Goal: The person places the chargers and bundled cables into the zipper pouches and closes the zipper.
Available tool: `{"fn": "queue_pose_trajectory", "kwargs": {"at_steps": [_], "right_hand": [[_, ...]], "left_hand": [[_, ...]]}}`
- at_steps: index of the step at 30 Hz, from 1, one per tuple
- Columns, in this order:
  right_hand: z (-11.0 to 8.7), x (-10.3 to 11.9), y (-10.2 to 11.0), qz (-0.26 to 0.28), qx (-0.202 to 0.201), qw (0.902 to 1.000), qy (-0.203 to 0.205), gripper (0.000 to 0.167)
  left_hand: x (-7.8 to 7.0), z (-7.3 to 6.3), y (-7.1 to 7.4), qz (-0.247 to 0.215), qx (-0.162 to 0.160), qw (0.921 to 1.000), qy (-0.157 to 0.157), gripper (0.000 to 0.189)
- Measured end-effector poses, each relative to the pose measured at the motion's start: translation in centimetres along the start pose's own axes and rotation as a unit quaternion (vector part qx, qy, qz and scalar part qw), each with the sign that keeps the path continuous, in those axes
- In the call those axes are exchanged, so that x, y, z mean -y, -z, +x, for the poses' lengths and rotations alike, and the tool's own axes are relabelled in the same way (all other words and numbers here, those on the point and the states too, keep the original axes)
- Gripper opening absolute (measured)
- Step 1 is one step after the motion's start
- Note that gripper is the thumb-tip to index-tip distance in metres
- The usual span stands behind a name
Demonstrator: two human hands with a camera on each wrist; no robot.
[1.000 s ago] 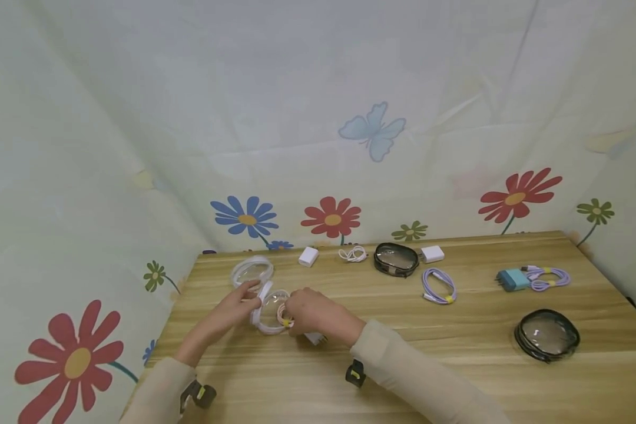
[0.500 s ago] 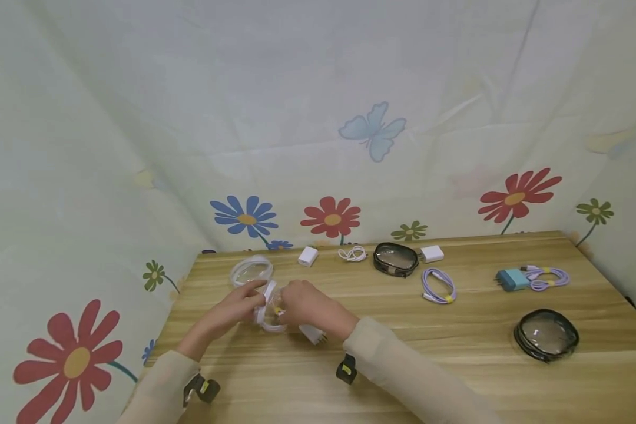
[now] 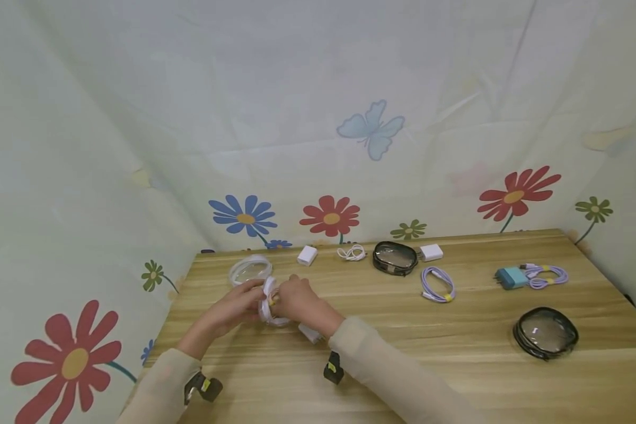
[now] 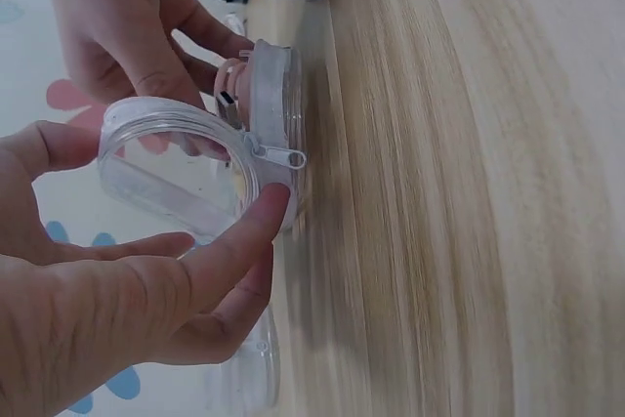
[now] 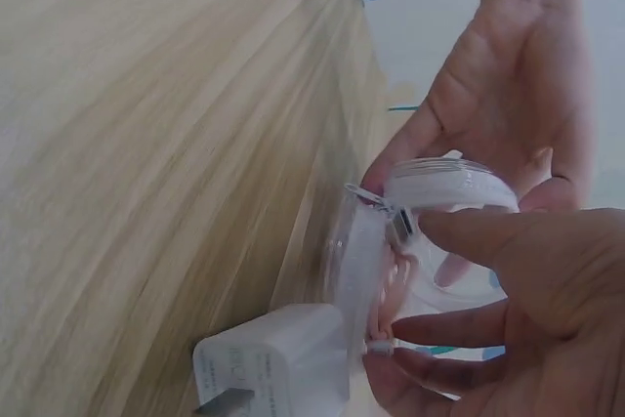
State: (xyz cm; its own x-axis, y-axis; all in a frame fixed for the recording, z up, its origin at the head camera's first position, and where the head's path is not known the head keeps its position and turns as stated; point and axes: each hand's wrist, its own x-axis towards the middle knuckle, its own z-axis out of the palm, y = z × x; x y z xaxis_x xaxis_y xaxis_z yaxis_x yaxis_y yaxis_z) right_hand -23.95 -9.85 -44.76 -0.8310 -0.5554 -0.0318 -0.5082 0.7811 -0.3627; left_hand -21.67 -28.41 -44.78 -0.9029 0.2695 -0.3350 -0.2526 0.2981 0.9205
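Right grip (image 5: 557, 290): pinching coiled pink cable (image 5: 394, 285) at mouth of clear pouch (image 4: 276, 104).
Left grip (image 4: 127, 290): clasping pouch's raised flap (image 4: 137, 112).
Right sleeve (image 3: 357, 341): farther left than 1 s ago.
Tabletop (image 3: 429, 365): white charger (image 5: 283, 358) just beside pouch.

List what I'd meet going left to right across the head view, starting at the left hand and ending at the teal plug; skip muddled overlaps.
Left hand, clear pouch in the hands, right hand, white cable, far black pouch, teal plug.
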Motion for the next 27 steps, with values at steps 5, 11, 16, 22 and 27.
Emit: {"fn": "queue_pose_trajectory", "kwargs": {"at_steps": [5,11,16,22,27], "right_hand": [[-0.2,-0.6,0.2,0.042,0.028,0.9986,0.013,0.02],[-0.5,-1.2,0.5,0.044,0.058,0.9956,0.06,0.024],[-0.7,-1.0,0.0,-0.008,0.038,0.9958,0.083,0.01],[-0.9,-0.6,-0.5,-0.019,0.007,0.9967,0.079,0.018],[-0.9,-0.3,-0.8,-0.017,0.004,0.998,0.06,0.016]], "left_hand": [[0.2,-0.2,0.2,0.007,-0.013,0.9999,0.002,0.066],[0.6,-0.5,0.6,0.005,-0.024,0.9997,-0.001,0.065],[0.6,-0.6,0.6,0.001,-0.019,0.9998,-0.004,0.065],[0.7,-0.8,0.6,0.004,-0.004,1.0,-0.006,0.067],[0.8,-0.6,0.7,0.011,0.017,0.9998,-0.008,0.069]]}}
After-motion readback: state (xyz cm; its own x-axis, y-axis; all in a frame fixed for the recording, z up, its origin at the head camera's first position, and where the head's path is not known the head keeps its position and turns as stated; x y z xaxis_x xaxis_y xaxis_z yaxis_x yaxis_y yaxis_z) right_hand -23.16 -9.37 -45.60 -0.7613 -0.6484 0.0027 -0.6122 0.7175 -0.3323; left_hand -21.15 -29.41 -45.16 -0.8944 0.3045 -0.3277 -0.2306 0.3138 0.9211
